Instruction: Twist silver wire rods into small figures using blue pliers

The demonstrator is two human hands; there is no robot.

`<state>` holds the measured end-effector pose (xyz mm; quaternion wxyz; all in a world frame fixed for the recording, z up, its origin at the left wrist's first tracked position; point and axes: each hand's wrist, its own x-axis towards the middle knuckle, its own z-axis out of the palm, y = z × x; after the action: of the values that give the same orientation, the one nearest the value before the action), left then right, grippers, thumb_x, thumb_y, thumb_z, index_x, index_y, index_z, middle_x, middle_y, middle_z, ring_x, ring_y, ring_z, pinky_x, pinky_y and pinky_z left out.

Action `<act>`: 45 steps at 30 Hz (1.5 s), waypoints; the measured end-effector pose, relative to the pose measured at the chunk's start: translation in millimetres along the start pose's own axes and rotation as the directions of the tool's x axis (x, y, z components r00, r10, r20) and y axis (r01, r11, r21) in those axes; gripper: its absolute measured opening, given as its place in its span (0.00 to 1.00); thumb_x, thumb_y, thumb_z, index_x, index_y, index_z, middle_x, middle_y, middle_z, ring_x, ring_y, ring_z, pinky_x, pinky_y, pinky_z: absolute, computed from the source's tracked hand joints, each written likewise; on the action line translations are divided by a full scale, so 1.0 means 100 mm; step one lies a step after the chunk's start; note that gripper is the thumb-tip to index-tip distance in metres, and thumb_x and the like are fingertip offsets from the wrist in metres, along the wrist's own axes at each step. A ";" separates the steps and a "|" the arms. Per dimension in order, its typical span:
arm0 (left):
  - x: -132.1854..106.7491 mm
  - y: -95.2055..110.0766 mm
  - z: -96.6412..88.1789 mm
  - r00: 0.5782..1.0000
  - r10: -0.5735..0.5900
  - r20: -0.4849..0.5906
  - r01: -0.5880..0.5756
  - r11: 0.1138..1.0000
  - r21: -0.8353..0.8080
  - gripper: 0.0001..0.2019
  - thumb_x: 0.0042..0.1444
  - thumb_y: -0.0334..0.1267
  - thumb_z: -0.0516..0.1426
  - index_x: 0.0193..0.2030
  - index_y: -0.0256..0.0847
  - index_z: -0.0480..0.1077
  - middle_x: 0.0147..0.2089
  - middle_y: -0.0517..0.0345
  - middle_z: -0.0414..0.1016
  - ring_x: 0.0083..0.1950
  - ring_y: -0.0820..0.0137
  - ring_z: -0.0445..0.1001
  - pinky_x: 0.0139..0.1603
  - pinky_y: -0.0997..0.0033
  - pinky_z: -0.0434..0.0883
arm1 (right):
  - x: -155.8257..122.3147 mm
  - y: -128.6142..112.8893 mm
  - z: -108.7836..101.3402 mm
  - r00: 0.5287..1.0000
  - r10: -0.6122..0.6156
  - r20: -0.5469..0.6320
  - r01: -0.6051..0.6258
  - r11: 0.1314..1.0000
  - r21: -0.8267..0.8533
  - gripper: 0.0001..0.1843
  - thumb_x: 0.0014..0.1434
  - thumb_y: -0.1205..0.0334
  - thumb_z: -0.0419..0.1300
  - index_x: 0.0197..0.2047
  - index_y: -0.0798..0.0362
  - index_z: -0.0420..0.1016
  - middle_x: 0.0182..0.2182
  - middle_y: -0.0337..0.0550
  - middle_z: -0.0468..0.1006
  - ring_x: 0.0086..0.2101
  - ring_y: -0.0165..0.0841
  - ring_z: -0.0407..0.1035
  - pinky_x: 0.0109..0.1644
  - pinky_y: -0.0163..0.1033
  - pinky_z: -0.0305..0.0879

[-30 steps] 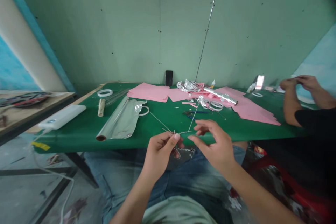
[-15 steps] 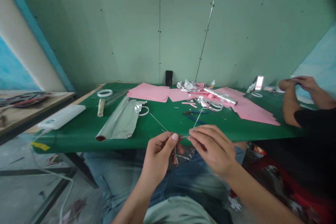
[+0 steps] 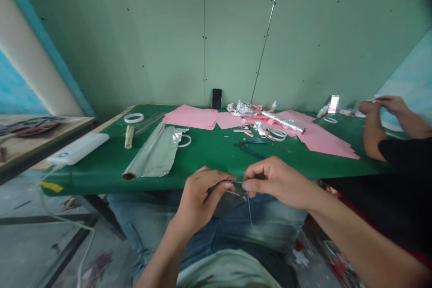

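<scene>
My left hand (image 3: 199,198) and my right hand (image 3: 275,180) meet in front of my lap, just below the near edge of the green table (image 3: 209,153). Both pinch a thin metal wire (image 3: 249,204), whose loose end hangs down over my jeans from the right hand's fingertips. A grey piece of foil (image 3: 229,200) lies on my lap under the hands.
On the table lie a foil roll (image 3: 153,155), pink paper sheets (image 3: 192,118), crumpled foil (image 3: 241,109), tape rings (image 3: 134,118), blue-handled pliers (image 3: 249,146) and a white power bank (image 3: 77,149). Another person's hands (image 3: 381,108) work at the far right. A phone (image 3: 216,98) leans on the wall.
Both hands have dropped from table height toward my lap. The wire ends that stuck up over the table now point down, and the hands have come closer together.
</scene>
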<state>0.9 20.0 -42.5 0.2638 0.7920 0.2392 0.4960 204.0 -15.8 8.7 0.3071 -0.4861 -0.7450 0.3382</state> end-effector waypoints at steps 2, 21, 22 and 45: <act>0.00 0.02 0.02 0.994 -0.108 -0.012 0.106 0.991 -0.081 0.12 0.63 0.38 0.56 0.32 0.40 0.77 0.27 0.57 0.79 0.24 0.74 0.72 0.26 0.77 0.68 | 0.00 0.02 -0.05 0.999 -0.018 0.036 0.016 0.999 0.043 0.09 0.60 0.59 0.62 0.30 0.52 0.79 0.23 0.36 0.79 0.24 0.29 0.71 0.27 0.33 0.65; 0.02 0.10 0.08 0.895 -0.444 0.046 0.426 0.818 -0.387 0.17 0.60 0.49 0.58 0.28 0.37 0.73 0.22 0.60 0.71 0.18 0.78 0.64 0.15 0.81 0.65 | 0.01 0.22 0.21 0.541 -0.824 -0.167 0.392 0.423 -0.817 0.05 0.63 0.68 0.59 0.39 0.52 0.76 0.29 0.41 0.80 0.29 0.32 0.70 0.35 0.39 0.67; 0.01 0.10 0.08 0.907 -0.420 0.040 0.403 0.835 -0.375 0.17 0.61 0.48 0.58 0.28 0.37 0.74 0.22 0.60 0.72 0.18 0.77 0.65 0.16 0.80 0.65 | 0.01 0.20 0.24 0.560 -0.795 -0.235 0.415 0.514 -0.751 0.05 0.63 0.68 0.58 0.37 0.52 0.75 0.29 0.41 0.79 0.29 0.32 0.69 0.35 0.38 0.67; -0.06 0.16 0.21 0.905 -0.418 -0.077 0.321 0.792 -0.520 0.15 0.59 0.47 0.60 0.30 0.37 0.77 0.23 0.58 0.73 0.22 0.74 0.69 0.18 0.80 0.69 | -0.06 0.29 0.35 0.462 -0.787 -0.409 0.291 0.570 -0.768 0.19 0.59 0.72 0.63 0.52 0.47 0.74 0.36 0.43 0.80 0.38 0.35 0.74 0.42 0.41 0.74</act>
<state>19.6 0.4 -43.2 0.5263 0.5846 0.2783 0.5513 192.9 -19.7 -35.6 0.4971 -0.3633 -0.7432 -0.2617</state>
